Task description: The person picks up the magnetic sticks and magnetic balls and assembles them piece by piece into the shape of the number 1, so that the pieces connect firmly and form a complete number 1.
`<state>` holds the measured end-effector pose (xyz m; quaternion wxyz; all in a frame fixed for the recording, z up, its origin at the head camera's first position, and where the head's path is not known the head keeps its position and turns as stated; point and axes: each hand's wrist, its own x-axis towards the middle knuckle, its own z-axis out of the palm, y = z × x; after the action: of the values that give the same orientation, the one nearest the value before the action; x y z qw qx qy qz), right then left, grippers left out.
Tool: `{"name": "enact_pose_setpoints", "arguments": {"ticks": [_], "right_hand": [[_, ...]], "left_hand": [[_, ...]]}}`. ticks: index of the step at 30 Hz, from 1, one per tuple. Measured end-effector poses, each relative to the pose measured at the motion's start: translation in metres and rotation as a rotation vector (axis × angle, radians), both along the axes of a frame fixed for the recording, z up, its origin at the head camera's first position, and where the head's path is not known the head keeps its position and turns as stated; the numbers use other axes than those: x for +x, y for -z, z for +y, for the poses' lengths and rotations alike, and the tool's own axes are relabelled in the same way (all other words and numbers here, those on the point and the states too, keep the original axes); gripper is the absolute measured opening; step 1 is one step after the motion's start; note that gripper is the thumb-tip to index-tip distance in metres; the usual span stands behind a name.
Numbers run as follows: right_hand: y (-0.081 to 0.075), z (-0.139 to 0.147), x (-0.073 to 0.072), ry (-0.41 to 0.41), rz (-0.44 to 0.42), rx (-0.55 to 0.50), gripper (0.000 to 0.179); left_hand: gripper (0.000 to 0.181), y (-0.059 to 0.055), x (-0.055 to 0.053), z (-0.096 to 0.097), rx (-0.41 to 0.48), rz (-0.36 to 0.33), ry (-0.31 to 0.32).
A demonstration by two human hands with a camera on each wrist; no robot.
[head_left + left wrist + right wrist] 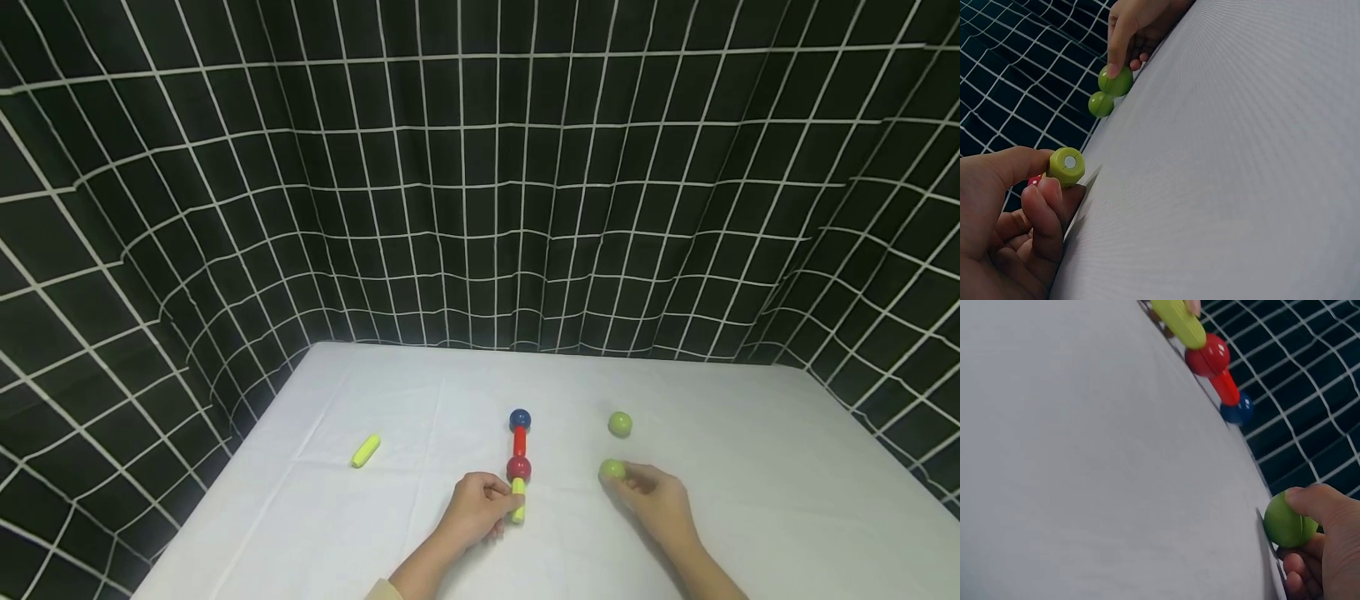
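Note:
A toy chain runs away from me on the table: a yellow rod, a red ball, a red rod and a blue ball at the far end. My left hand pinches the yellow rod between thumb and fingers; its near end, with a pale round disc, faces the left wrist view. Off to the right, my right hand holds a green ball between thumb and fingers. Just beyond it lies a second green ball, untouched.
Another yellow rod lies by itself on the left part of the white-covered table. A dark curtain with a white grid hangs behind the table and along both sides.

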<state>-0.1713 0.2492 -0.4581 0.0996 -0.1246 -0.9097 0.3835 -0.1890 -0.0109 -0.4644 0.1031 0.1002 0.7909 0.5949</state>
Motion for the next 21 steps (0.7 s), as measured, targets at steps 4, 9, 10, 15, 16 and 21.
{"name": "enact_pose_setpoints", "arguments": {"ticks": [4,9,10,15,16,21], "right_hand": [[-0.001,-0.004,0.004,-0.033,-0.006,0.006,0.052],[-0.001,-0.008,0.005,-0.037,0.018,0.002,0.045],[-0.001,-0.009,0.005,-0.040,0.019,-0.007,0.043],[-0.002,-0.016,0.008,-0.064,-0.002,-0.033,0.042],[-0.002,-0.017,0.009,-0.071,-0.006,-0.033,0.043],[0.000,-0.019,0.012,-0.085,-0.026,-0.022,0.047]], "left_hand": [[0.020,0.000,0.000,0.001,0.007,-0.006,0.001],[0.020,-0.001,0.000,0.000,-0.001,-0.008,-0.004],[0.020,-0.001,0.000,0.000,-0.003,-0.008,-0.004],[0.020,-0.001,0.000,0.000,-0.004,-0.014,-0.006],[0.020,-0.001,-0.001,0.000,-0.005,-0.014,-0.006],[0.020,0.000,-0.001,0.002,-0.007,-0.017,-0.008]]}}
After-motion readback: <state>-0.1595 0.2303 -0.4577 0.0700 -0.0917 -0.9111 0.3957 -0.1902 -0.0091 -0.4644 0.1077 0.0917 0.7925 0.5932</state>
